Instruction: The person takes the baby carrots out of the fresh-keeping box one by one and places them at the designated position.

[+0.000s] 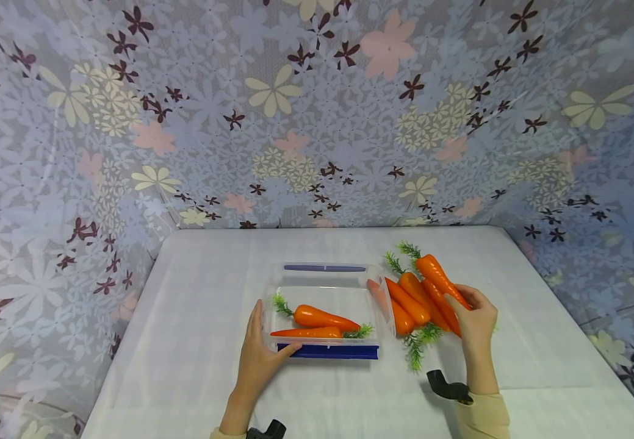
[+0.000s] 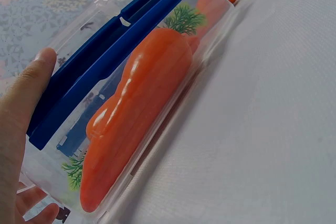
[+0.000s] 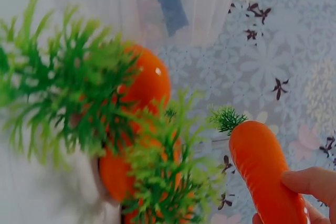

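Pinched at one end by the right hand (image 1: pixel 477 314), the artificial carrot (image 1: pixel 439 274) could slip toward the counter's (image 1: pixel 547 347) right edge; the left hand's (image 1: pixel 260 360) spread fingers brace the plastic box (image 1: pixel 344 352).

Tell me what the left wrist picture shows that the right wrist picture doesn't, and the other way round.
Only the left wrist view: the left hand gripping the clear box, and two carrots inside it.

Only the right wrist view: the right hand pinching a separate carrot.

Both share: at least part of the box, some blue latch, loose carrots outside it with green tops, and the flowered cloth.
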`<state>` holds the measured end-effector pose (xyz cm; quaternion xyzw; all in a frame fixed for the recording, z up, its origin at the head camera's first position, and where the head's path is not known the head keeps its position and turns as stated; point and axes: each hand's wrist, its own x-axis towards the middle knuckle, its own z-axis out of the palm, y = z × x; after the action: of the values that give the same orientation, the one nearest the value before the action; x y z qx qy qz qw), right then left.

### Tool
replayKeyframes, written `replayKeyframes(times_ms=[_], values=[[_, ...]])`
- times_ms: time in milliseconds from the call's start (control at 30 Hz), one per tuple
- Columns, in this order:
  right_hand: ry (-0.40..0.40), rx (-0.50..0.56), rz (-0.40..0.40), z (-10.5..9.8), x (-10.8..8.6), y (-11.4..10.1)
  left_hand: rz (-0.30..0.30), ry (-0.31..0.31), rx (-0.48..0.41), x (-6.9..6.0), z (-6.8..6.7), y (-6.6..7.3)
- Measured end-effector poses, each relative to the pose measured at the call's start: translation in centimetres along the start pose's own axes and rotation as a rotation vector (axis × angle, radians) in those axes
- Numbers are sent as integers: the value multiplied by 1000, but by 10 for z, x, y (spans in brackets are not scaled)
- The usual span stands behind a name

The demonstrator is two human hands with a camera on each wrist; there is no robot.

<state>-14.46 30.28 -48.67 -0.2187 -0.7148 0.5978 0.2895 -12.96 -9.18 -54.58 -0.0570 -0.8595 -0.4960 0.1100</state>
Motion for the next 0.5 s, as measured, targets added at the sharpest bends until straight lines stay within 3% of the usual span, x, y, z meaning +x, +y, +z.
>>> replayKeyframes(times_ms=[200, 500], values=[[27, -51, -32, -6, 3, 11, -4, 0, 3, 0, 0, 1], [53, 16, 43, -11, 8, 22, -9, -3, -4, -1, -1, 2]])
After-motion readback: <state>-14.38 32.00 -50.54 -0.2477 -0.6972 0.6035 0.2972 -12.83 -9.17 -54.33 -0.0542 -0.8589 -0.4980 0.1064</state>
